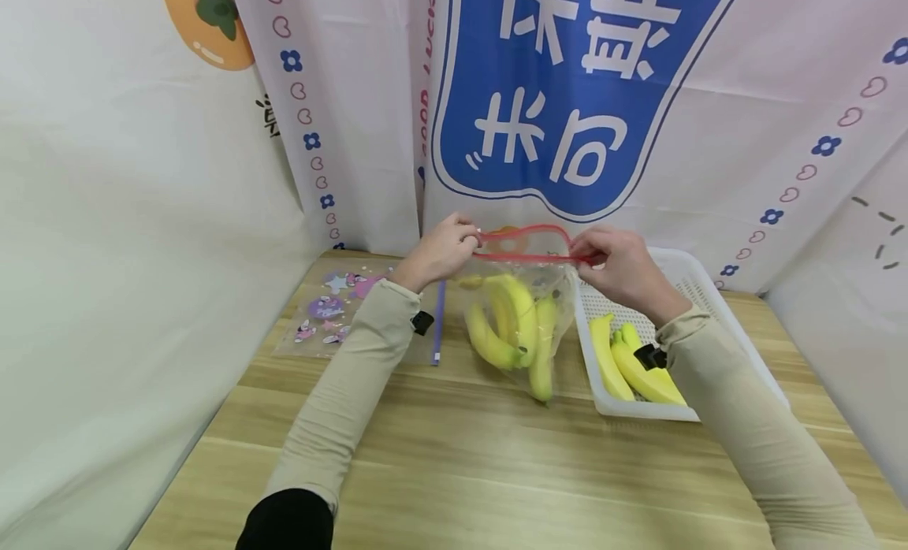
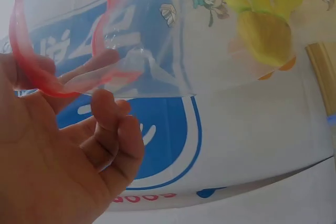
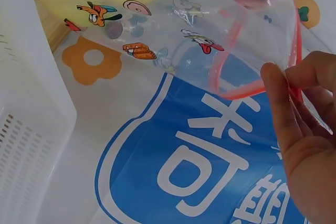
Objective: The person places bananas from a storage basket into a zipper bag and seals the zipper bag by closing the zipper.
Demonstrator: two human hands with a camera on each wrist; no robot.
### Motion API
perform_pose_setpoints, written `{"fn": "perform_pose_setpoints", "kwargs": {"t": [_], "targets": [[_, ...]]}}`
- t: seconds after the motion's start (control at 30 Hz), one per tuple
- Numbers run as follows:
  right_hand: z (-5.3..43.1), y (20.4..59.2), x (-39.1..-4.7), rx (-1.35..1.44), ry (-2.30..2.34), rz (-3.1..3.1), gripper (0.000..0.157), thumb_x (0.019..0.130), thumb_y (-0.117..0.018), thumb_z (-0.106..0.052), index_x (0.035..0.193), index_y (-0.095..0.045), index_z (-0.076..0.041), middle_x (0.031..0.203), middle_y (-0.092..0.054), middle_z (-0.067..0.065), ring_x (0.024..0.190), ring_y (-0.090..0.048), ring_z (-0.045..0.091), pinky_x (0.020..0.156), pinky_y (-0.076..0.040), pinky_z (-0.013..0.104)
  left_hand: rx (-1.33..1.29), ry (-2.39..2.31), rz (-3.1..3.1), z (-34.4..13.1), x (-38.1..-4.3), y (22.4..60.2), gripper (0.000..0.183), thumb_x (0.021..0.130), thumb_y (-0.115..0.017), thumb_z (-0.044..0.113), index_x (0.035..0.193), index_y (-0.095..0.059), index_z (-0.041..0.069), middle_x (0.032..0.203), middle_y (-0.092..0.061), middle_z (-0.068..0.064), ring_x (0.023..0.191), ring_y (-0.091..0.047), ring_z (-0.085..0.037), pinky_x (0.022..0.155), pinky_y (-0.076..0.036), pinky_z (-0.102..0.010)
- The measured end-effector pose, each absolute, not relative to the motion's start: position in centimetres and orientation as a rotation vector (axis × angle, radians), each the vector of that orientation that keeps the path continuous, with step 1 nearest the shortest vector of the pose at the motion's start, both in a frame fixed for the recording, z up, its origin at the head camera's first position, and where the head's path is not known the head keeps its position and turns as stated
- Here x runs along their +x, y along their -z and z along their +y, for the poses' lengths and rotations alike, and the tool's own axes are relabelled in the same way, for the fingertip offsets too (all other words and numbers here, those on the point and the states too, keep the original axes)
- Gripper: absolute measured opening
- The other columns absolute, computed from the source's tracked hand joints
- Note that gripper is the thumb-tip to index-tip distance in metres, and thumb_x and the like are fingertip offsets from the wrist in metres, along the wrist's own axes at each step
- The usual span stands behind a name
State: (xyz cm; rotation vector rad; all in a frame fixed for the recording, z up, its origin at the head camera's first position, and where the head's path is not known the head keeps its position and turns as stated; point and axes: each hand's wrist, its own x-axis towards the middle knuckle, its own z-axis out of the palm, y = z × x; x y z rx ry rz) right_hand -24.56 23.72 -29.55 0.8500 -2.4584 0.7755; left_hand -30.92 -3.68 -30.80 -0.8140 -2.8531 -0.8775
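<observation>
A clear zip bag with a red rim (image 1: pixel 521 258) and small cartoon prints hangs between both hands, its mouth gaping. Inside it are several yellow bananas (image 1: pixel 521 317). My left hand (image 1: pixel 445 249) pinches the left corner of the rim; in the left wrist view the thumb and fingers (image 2: pixel 102 106) hold the red strip. At the other corner my right hand (image 1: pixel 615 265) pinches the rim, thumb against fingers, as the right wrist view shows. The bag's lower end hangs close over the wooden table (image 1: pixel 454 463).
Right of the bag, a white perforated basket (image 1: pixel 731 329) holds more bananas (image 1: pixel 641 369), partly behind the right forearm. A second bag (image 1: pixel 305 321) with a purple slider strip and cartoon prints lies flat at the left. A printed curtain (image 1: pixel 376 124) hangs behind the table.
</observation>
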Motion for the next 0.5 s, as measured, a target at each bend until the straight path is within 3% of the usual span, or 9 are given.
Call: {"fn": "perform_pose_setpoints", "kwargs": {"t": [0.2, 0.33, 0.5], "targets": [[24.5, 29.9, -24.5, 0.823, -0.747, -2.462, 0.017, 0.071, -0.064, 0.005, 0.084, -0.066, -0.005, 0.098, -0.058, 0.004, 0.072, -0.056, 0.01, 0.061, -0.049, 0.023, -0.704, 0.904, -2.844, -4.8, -31.4, 32.0, 0.05, 0.093, -0.019, 0.032, 0.096, -0.066, 0.016, 0.12, -0.044, 0.001, 0.108, -0.042, -0.02, 0.091, -0.032, -0.037], [25.1, 30.0, -24.5, 0.77, -0.742, -2.456, 0.019, 0.072, -0.061, 0.008, 0.085, -0.067, -0.005, 0.097, -0.059, 0.003, 0.072, -0.056, 0.01, 0.06, -0.048, 0.021, -0.8, 0.839, -2.762, -5.2, -31.8, 32.5, 0.036, 0.086, -0.029, 0.019, 0.075, -0.064, 0.014, 0.121, -0.046, -0.002, 0.112, -0.038, -0.025, 0.093, -0.029, -0.041], [25.4, 30.0, -24.8, 0.713, -0.737, -2.432, 0.016, 0.074, -0.062, 0.007, 0.085, -0.066, -0.004, 0.093, -0.06, 0.003, 0.07, -0.057, 0.011, 0.06, -0.047, 0.017, -0.959, 0.952, -2.673, -5.4, -31.7, 32.6, 0.022, 0.077, -0.042, 0.007, 0.067, -0.061, 0.008, 0.119, -0.05, -0.003, 0.114, -0.04, -0.022, 0.092, -0.032, -0.037]]}}
